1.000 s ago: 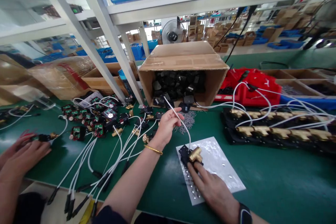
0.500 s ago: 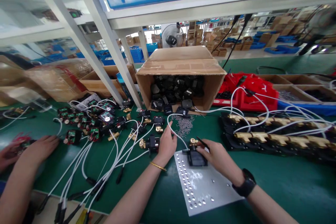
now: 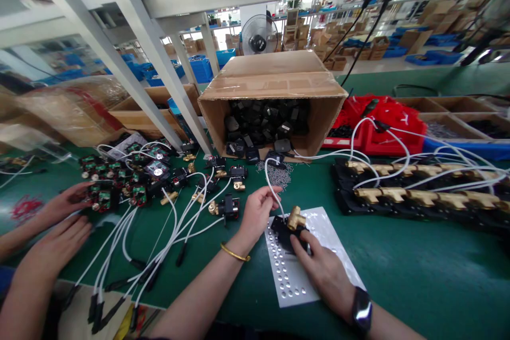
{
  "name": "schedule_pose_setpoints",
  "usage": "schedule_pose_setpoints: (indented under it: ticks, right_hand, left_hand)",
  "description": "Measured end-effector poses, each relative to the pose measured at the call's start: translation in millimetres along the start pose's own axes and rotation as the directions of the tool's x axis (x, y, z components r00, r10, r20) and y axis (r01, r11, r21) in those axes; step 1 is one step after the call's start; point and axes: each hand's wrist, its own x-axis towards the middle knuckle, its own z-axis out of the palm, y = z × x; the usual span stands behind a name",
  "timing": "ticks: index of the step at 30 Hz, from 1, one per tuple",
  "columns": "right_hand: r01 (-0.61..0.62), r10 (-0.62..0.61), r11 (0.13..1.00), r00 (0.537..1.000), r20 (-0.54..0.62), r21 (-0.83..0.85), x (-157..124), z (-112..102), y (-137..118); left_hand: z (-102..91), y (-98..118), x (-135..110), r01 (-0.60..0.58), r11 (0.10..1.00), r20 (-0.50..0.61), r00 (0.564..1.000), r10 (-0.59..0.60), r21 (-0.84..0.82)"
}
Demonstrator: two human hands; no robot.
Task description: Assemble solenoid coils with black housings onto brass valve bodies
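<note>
My left hand (image 3: 257, 211) pinches the white cable (image 3: 272, 189) that loops up from a black valve with a brass fitting (image 3: 294, 226). That valve rests on a perforated metal plate (image 3: 303, 271) on the green bench. My right hand (image 3: 323, 272) lies on the plate with its fingers pressed on the valve's black body. A gold bangle is on my left wrist and a dark watch on my right.
An open cardboard box (image 3: 274, 111) of black parts lies on its side behind the plate. Loose valves with white cables (image 3: 167, 212) spread left. Finished brass valves (image 3: 418, 191) sit in rows at right. A co-worker's two hands (image 3: 64, 223) work at far left.
My right hand has laid the valve flat on the plate, brass fitting up, and now presses it. My left hand shifted right and gripped the cable nearer the valve.
</note>
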Motion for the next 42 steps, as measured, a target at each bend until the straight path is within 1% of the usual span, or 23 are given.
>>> schedule_pose_setpoints:
  ticks: [1,3,4,6,8,9,11,12,13,14,16,17,19,21,24,27,28,30,32,35,38,40,42]
  right_hand:
    - [0.053,-0.053,0.999,0.998,0.018,0.004,-4,-5,-4]
    - [0.108,-0.112,0.992,0.992,0.063,0.062,-14,-15,-11]
    - [0.114,-0.123,0.986,0.989,0.076,0.119,-19,-20,-13]
    - [0.054,-0.071,0.963,0.996,0.054,0.262,-25,-26,-9]
    - [-0.095,0.091,0.909,0.995,0.030,0.406,-20,-29,6]
    - [-0.206,0.209,0.865,0.977,0.045,0.458,-13,-30,16]
    - [-0.433,0.420,0.742,0.895,0.150,0.512,9,-29,38]
    - [-0.512,0.475,0.682,0.853,0.217,0.521,23,-29,47]
    - [-0.554,0.494,0.649,0.828,0.264,0.521,35,-28,54]
    - [-0.562,0.481,0.642,0.825,0.297,0.521,46,-28,58]
    - [-0.505,0.402,0.689,0.863,0.305,0.521,57,-26,56]
    - [-0.463,0.358,0.720,0.886,0.295,0.517,57,-25,51]
    - [-0.399,0.294,0.771,0.915,0.278,0.497,47,-21,38]
    - [-0.379,0.284,0.810,0.921,0.266,0.447,32,-16,26]
    - [-0.365,0.292,0.859,0.925,0.242,0.360,11,-8,17]
    - [-0.291,0.261,0.930,0.953,0.154,0.223,-1,-2,15]
    - [-0.234,0.218,0.958,0.970,0.108,0.167,-4,-1,14]
    - [-0.087,0.084,0.994,0.996,0.041,0.072,-7,-4,10]
    - [0.048,-0.049,0.998,0.998,0.039,0.030,-10,-11,3]
    - [0.124,-0.127,0.992,0.987,0.097,0.033,-14,-23,-9]
    - [0.109,-0.120,0.989,0.987,0.108,0.102,-24,-33,-15]
    - [0.082,-0.091,0.979,0.995,0.042,0.186,-32,-39,-13]
    - [0.049,-0.028,0.958,0.997,-0.078,0.283,-35,-48,-4]
  left_hand:
    - [-0.5,0,-3,-0.001,1.000,0.008,1.000,0.000,0.029]
    - [-3.2,-3,-8,-0.005,0.992,0.026,1.000,0.002,0.123]
    - [-5.4,-6,-10,-0.012,0.981,0.026,1.000,0.007,0.193]
    - [-10.8,-14,-13,-0.034,0.930,-0.011,0.999,0.041,0.366]
    - [-15.6,-22,-16,-0.047,0.847,-0.072,0.992,0.100,0.529]
    - [-17.1,-26,-17,-0.045,0.799,-0.097,0.987,0.128,0.599]
    - [-17.5,-33,-17,-0.021,0.705,-0.123,0.980,0.153,0.709]
    - [-16.6,-35,-17,-0.003,0.665,-0.133,0.979,0.154,0.747]
    - [-15.2,-37,-16,0.015,0.634,-0.144,0.978,0.153,0.773]
    - [-13.6,-38,-15,0.031,0.611,-0.156,0.976,0.152,0.791]
    - [-10.8,-40,-11,0.050,0.577,-0.171,0.972,0.159,0.815]
    - [-9.9,-40,-9,0.056,0.554,-0.174,0.971,0.163,0.831]
    - [-9.1,-40,-5,0.067,0.514,-0.176,0.970,0.168,0.855]
    - [-9.7,-41,-1,0.080,0.503,-0.185,0.969,0.162,0.861]
    - [-11.4,-45,7,0.100,0.520,-0.200,0.970,0.141,0.849]
    - [-12.6,-49,15,0.105,0.560,-0.204,0.972,0.117,0.822]
    - [-12.8,-49,16,0.102,0.580,-0.203,0.973,0.112,0.808]
    - [-12.7,-50,17,0.088,0.631,-0.201,0.973,0.110,0.771]
    - [-12.3,-50,16,0.065,0.696,-0.197,0.974,0.111,0.715]
    - [-11.7,-51,12,0.039,0.810,-0.201,0.975,0.098,0.585]
    - [-11.2,-54,6,0.049,0.918,-0.216,0.976,0.040,0.394]
    - [-11.1,-54,1,0.071,0.966,-0.212,0.977,-0.017,0.248]
    - [-11.0,-54,-5,0.101,0.989,-0.194,0.978,-0.079,0.110]
